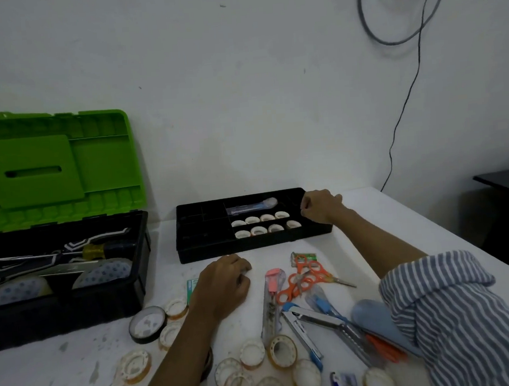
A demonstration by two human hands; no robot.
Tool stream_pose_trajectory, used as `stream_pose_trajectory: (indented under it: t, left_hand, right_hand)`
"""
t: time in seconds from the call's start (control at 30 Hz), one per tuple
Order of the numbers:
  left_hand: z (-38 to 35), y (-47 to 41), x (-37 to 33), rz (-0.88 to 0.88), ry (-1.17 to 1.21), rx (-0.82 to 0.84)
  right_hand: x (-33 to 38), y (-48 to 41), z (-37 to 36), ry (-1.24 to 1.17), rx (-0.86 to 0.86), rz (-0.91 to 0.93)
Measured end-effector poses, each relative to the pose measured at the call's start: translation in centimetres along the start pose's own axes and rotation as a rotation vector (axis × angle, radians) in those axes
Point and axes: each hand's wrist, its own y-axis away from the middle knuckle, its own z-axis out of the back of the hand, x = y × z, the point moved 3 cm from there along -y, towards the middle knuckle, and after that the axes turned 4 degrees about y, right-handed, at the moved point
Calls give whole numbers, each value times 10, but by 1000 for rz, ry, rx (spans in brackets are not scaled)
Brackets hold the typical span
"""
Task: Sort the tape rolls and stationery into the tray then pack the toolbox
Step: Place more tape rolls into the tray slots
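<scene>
The black divided tray (251, 248) sits mid-table. Two rows of small white tape rolls (265, 224) fill its right compartments, with a blue cutter (253, 207) behind them. My right hand (321, 206) hovers at the tray's right end with curled fingers; what they hold is hidden. My left hand (224, 283) rests as a fist on the table before the tray, nothing visible in it. Several loose clear tape rolls (282, 347) and a black tape roll (148, 324) lie near me. The black toolbox (73, 304) stands open at left, its green lid (47, 166) raised.
Orange scissors (302, 277), a pink cutter (273, 298), metal cutters (324, 316), a blue case (376, 320) and a green staple box (306, 256) lie at right. Tools and large rolls fill the toolbox. The table edge (432, 224) runs along the right. Cables (405, 114) hang on the wall.
</scene>
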Motion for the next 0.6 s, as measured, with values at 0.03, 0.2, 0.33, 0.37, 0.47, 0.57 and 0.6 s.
stream_pose_trajectory:
  t: [0.03,0.2,0.33,0.37,0.47,0.57,0.6]
  left_hand:
    - [0,0,0,-5,-7,-2]
    - [-1,0,1,-20,-16,-2]
    - [-2,1,1,-24,-19,-6]
    - [-2,1,0,-26,-13,-5]
    - [-2,2,1,-18,15,-6]
    - [-2,3,2,-13,20,-2]
    - [-2,3,1,-9,23,-2]
  right_hand:
    - [-8,6,3,24,54,-16]
    - [-46,47,16,114,383,-109]
    - [-71,75,20,60,503,-216]
    - [-77,82,21,49,505,-239]
    - [-87,95,22,38,531,-308]
    - [-93,111,23,34,610,-440]
    - [-94,116,24,60,641,-495]
